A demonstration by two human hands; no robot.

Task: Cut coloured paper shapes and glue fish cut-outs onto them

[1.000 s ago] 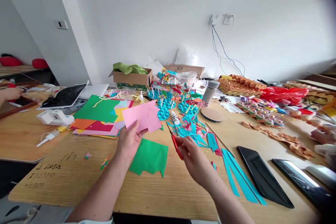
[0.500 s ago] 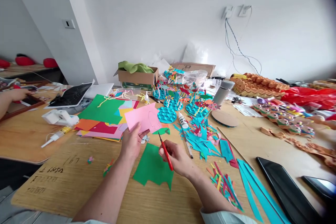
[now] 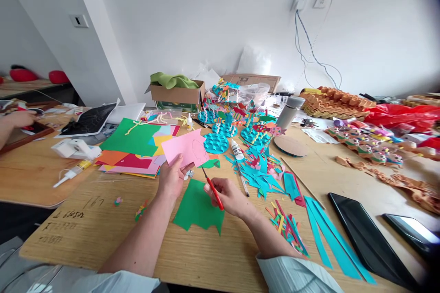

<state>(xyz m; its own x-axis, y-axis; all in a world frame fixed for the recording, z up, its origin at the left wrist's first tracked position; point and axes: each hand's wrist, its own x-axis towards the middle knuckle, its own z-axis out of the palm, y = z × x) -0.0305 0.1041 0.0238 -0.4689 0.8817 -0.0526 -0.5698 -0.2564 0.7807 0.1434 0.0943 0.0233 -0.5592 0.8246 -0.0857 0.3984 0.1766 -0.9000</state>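
My left hand (image 3: 172, 176) pinches a pink sheet of paper (image 3: 180, 148) at its lower edge, thumb on top. A pencil-like outline is drawn near the sheet's right side, where the edge is cut jagged. Red-handled scissors (image 3: 213, 193) are gripped in my right hand (image 3: 228, 196), their dark blades pointing up at the pink sheet's lower right corner. Whether the blades touch the paper I cannot tell. Below both hands a green paper piece (image 3: 197, 208) with a notched lower edge lies on the table. A small green cutout (image 3: 211, 164) shows just behind the scissor tips.
Stacked coloured paper (image 3: 129, 139) lies left, near a glue bottle (image 3: 74, 173). Blue bases with paper fish (image 3: 216, 143) stand behind; blue scraps (image 3: 261, 178) and paper strips (image 3: 288, 229) lie right. Two phones (image 3: 360, 233) rest far right. Another person's hand (image 3: 24, 119) is at far left.
The camera view has tilted and shifted slightly, so the whole scene sits a little higher and left. Both hands keep their holds on the pink paper and the scissors.
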